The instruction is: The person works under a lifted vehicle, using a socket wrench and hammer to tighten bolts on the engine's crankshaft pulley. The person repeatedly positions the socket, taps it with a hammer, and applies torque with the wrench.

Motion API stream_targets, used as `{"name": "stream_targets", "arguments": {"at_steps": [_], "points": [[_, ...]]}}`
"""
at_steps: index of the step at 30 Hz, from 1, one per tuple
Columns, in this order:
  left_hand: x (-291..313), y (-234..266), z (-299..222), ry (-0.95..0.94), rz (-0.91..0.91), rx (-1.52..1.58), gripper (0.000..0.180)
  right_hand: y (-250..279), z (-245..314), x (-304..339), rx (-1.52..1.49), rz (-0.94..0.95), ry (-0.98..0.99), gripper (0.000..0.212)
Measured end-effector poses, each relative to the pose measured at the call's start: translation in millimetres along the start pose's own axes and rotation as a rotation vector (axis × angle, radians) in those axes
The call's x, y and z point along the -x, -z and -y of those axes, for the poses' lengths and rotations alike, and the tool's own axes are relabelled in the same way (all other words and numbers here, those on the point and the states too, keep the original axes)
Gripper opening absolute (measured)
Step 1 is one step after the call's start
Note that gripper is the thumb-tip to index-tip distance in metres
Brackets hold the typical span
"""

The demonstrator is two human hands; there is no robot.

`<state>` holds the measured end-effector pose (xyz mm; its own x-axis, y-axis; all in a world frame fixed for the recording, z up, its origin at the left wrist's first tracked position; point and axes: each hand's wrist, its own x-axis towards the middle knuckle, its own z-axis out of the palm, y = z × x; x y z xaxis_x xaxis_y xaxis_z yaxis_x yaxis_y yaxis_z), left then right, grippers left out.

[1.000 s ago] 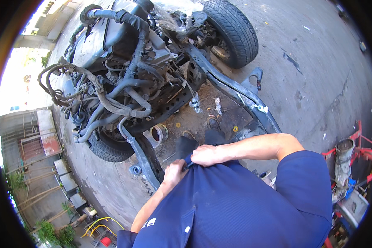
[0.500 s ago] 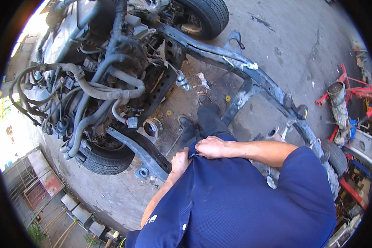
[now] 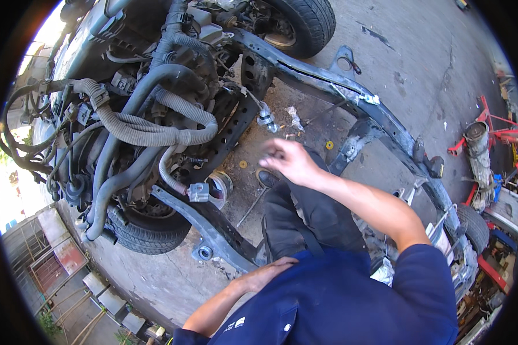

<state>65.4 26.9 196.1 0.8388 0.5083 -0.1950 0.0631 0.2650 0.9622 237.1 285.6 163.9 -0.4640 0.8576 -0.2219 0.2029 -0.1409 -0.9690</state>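
Note:
My right hand (image 3: 293, 163) is raised in front of my dark trousers (image 3: 282, 221), fingers loosely bent and apart, with nothing visible in it. Its fingertips are somewhat blurred. My left hand (image 3: 269, 275) lies with its fingers flat against my waist, at the edge of my blue shirt (image 3: 351, 299). Ahead and to the left is an exposed engine with a corrugated hose (image 3: 155, 135) and several cables. A grey plug connector (image 3: 198, 192) hangs at a hose end, left of my right hand, not touching it.
I stand inside a bare vehicle frame (image 3: 394, 126), its rails on both sides. Tyres (image 3: 316, 29) sit at the front. A round container (image 3: 224, 185) and a thin rod (image 3: 250, 208) are on the floor. A red metal stand (image 3: 486, 115) is at the right.
Both hands were together gripping the shirt hem. My right hand has let go and moved forward; my left has flattened at my waist. The view has shifted slightly, showing more of my trousers.

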Motion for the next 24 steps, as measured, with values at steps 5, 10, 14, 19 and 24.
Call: {"name": "stream_targets", "arguments": {"at_steps": [5,10,14,19,24], "points": [[-24.8,51.6,69.5,0.385,-0.198,-0.307,0.049,-51.6,-95.2,-117.8,-0.642,-0.331,-0.353,0.025],[-75.8,172.6,132.0,0.469,-1.034,-0.665,0.039,-94.9,-153.9,-212.8,-1.008,-0.525,-0.300,0.025],[-96.5,266.4,142.6,0.107,-1.624,-0.478,0.031,-126.6,-158.9,-233.5,-1.346,-0.386,-0.212,0.030],[-106.8,305.8,127.9,-0.041,-1.782,-0.645,0.032,-153.7,-122.6,-205.4,-0.975,-0.231,-0.184,0.027],[-128.3,317.0,115.4,-0.039,-1.779,-0.848,0.040,-126.1,-111.2,-207.8,-0.963,-0.208,-0.042,0.023]]}}
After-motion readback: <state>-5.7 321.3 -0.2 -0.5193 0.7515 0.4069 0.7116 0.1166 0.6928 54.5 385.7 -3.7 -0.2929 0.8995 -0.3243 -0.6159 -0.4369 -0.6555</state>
